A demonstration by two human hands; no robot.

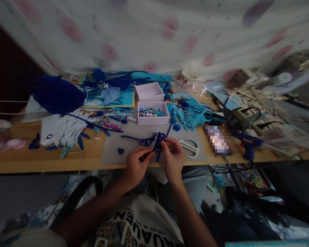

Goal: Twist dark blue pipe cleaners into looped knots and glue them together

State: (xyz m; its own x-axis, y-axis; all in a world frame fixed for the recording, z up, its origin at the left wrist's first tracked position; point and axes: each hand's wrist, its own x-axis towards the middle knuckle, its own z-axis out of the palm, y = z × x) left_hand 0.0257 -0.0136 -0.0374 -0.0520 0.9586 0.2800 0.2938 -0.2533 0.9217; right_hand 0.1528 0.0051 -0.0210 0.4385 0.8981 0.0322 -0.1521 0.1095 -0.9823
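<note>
Both hands meet above the grey mat (110,151) at the table's front edge. Between them is a dark blue fuzzy pipe-cleaner piece (159,140) with loops. My right hand (174,159) pinches its right side between thumb and fingers. The fingertips of my left hand (139,165) are closed at its lower left; how much they grip is partly hidden. A curved, beaded dark blue strand (147,141) lies just beyond the left fingers. White-handled scissors (192,148) rest right of my right hand. A small dark blue curl (121,151) lies on the mat to the left.
Behind the hands stand a white box of beads (153,120) and another white box (149,92). Turquoise pieces (190,111) pile up beside them. A phone (218,140) and a blue glue gun (248,142) with cables lie right. A dark blue fluffy bundle (58,94) sits left.
</note>
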